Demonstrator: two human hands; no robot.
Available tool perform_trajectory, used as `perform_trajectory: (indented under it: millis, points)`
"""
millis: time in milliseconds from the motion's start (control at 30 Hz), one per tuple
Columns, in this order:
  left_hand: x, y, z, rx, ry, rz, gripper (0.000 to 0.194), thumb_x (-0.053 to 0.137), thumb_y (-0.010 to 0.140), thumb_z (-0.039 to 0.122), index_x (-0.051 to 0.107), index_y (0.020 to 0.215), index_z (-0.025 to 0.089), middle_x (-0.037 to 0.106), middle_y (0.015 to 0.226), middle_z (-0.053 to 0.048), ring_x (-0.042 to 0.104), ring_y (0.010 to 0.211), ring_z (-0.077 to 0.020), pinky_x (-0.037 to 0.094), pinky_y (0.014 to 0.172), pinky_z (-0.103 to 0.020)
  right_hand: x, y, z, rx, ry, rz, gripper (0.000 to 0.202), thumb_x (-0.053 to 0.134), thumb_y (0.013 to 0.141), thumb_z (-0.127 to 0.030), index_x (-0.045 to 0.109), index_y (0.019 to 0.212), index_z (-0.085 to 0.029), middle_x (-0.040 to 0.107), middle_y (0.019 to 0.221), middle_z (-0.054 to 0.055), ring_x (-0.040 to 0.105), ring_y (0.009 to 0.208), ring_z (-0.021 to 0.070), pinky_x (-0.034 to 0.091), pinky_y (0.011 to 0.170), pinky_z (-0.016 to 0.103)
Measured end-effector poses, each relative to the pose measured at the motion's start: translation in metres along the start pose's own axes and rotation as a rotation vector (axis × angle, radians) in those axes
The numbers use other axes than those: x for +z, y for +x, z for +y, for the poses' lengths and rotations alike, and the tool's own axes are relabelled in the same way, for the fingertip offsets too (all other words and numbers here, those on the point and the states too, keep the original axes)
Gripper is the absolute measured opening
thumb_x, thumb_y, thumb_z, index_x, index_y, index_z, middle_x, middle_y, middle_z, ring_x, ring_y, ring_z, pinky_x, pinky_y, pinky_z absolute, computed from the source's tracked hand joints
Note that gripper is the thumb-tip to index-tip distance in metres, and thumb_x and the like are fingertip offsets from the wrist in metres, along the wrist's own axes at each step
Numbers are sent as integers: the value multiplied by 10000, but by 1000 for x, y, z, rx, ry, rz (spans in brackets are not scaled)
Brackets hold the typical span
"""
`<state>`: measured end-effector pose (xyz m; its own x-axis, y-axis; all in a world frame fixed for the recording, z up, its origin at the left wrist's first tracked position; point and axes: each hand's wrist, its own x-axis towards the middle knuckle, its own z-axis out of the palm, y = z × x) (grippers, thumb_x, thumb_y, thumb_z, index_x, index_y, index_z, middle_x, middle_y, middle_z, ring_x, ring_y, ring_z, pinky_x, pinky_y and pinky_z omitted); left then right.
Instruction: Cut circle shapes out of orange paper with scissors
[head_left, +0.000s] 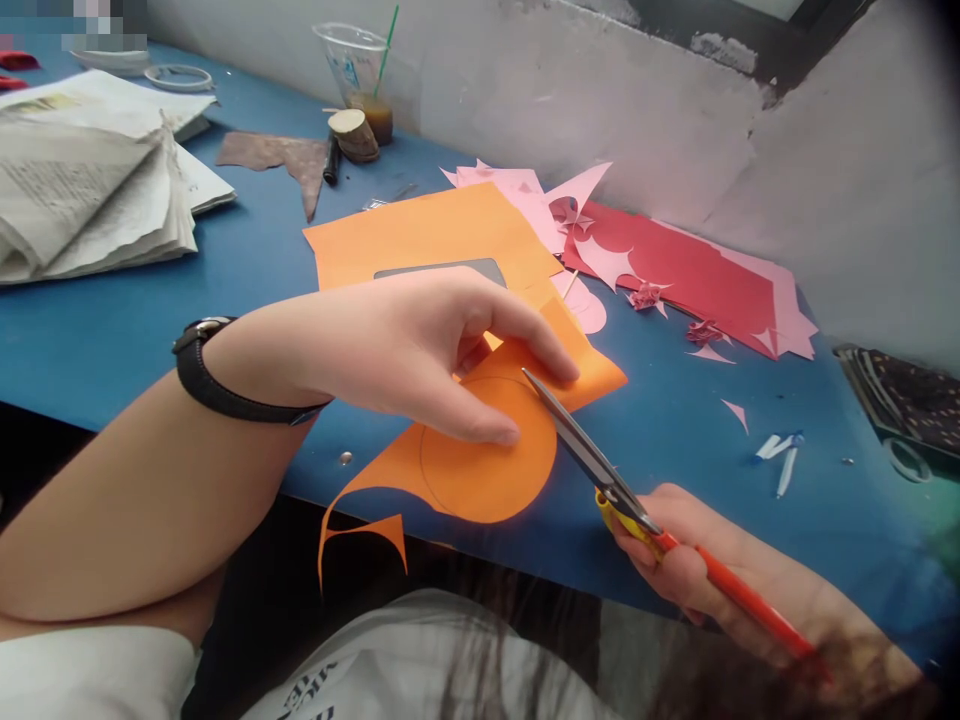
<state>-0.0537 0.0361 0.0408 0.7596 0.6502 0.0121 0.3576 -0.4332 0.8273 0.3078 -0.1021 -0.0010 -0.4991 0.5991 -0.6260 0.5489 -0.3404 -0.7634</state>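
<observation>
The left hand [405,345] presses down on an orange paper [487,460] that lies at the near edge of the blue tabletop [112,330]. Its grip is closed on the paper, thumb and fingers pinching it flat. A thin circle is drawn on the paper. The right hand [697,560] has its grip shut around the handles of the scissors [592,460]. The blades point up at the paper and meet it on the circle line, near the left fingers.

It looks like the circle is partly cut out. The bottom edge is already round, and a curly strip [360,530] hangs off the tabletop. The next snip should follow the line, and the left fingers are close to the blades, so care is needed.

The scissor handles are mostly hidden by the right hand, and the blades seem nearly closed, but that is hard to tell. Pink and red paper scraps [675,270] lie behind.
</observation>
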Motion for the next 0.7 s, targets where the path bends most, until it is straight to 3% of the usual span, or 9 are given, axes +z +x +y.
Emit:
perform_trajectory:
  millis: [167, 267, 433, 600, 700]
  points:
    - [-2, -1, 3, 0, -20, -46, 432, 989, 963, 290, 1025, 1390, 338, 1007, 1303, 14, 762, 849, -173, 604, 766, -332, 5, -7, -11, 49, 38, 37, 902, 722, 988, -1174, 488, 911, -306, 450, 773, -70, 385, 599, 176, 323, 610, 371]
    - [-1, 0, 3, 1, -20, -44, 425, 998, 961, 284, 1023, 1381, 347, 1002, 1320, 15, 777, 892, -180, 616, 779, -316, 5, -5, -15, 43, 31, 46, 928, 737, 935, -1203, 474, 886, -314, 420, 794, -61, 396, 613, 195, 345, 595, 382]
    - [2, 1, 3, -10, -103, 22, 382, 985, 1003, 316, 986, 1384, 300, 987, 1347, -16, 769, 954, -189, 611, 763, -281, 8, -6, -22, -6, -27, 81, 945, 559, 993, -1243, 402, 892, -317, 377, 771, -56, 356, 652, 215, 318, 627, 386]
    - [6, 1, 3, -14, -159, 125, 404, 993, 1026, 353, 931, 1418, 275, 936, 1419, -48, 821, 1227, -260, 697, 1007, -329, 12, -10, -20, -13, -6, 136, 930, 540, 1014, -1227, 458, 917, -305, 406, 815, -47, 365, 682, 208, 351, 646, 361]
    - [7, 2, 4, -18, -204, 135, 450, 988, 1012, 333, 896, 1445, 259, 921, 1437, -81, 845, 1262, -276, 716, 994, -349, 13, -9, -14, -71, -85, 164, 887, 506, 1061, -1178, 495, 903, -306, 464, 808, -25, 413, 647, 216, 408, 602, 361]
